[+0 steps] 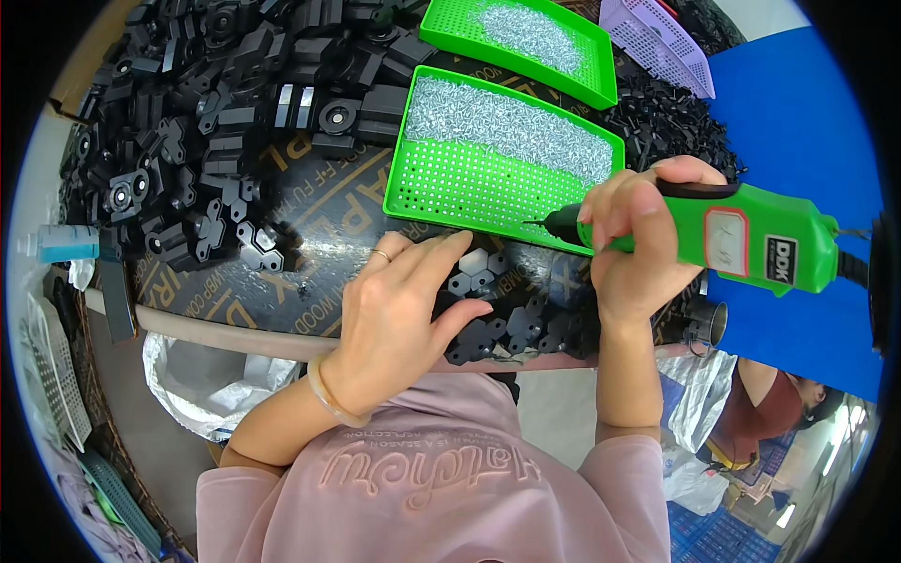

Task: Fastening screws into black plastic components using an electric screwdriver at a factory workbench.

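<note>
My right hand (633,239) is wrapped round a green electric screwdriver (770,235), held nearly level with its thin bit pointing left. The bit's tip is over the near right part of a green perforated tray (460,183). Small silver screws (497,117) are heaped along the far side of that tray. My left hand (394,300) rests at the tray's near edge, thumb spread from the fingers, with nothing visible in it. Beside its thumb lie flat black plates (526,324) with angular outlines; some sit partly behind the hand.
Black moulded parts (235,122) crowd the table's left side. A second green tray (601,70) of screws and a purple basket (657,42) stand farther back, near small black pieces (671,122). A blue bottle (66,244) is far left. Another person (765,408) sits at lower right.
</note>
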`<state>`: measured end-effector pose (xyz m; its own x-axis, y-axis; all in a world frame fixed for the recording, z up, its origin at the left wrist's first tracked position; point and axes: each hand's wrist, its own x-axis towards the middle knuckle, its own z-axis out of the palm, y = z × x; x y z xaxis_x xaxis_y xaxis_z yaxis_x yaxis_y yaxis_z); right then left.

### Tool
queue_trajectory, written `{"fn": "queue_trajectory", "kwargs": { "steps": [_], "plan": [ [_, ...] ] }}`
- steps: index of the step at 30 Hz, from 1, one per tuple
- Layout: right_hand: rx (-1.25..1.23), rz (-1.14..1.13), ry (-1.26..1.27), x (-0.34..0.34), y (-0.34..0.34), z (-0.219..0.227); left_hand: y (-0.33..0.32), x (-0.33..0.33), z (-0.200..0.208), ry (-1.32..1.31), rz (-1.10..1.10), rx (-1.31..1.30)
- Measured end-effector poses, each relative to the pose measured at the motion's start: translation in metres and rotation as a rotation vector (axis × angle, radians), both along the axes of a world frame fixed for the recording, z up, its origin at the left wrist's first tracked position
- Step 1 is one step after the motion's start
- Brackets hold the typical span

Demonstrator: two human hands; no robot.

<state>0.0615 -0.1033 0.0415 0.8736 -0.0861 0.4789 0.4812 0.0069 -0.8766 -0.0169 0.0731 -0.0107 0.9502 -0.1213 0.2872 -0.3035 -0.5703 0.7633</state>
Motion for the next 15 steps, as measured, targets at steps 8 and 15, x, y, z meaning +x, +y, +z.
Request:
{"fn": "queue_trajectory", "kwargs": {
  "steps": [8,15],
  "plan": [
    [0.058,0.328,-0.056,-0.026,-0.006,0.03,-0.001,0.0,-0.006,0.031,-0.025,-0.032],
    [0.036,0.327,0.059,-0.036,-0.002,0.024,-0.001,0.001,-0.004,0.019,-0.023,-0.029]
  ]
}}
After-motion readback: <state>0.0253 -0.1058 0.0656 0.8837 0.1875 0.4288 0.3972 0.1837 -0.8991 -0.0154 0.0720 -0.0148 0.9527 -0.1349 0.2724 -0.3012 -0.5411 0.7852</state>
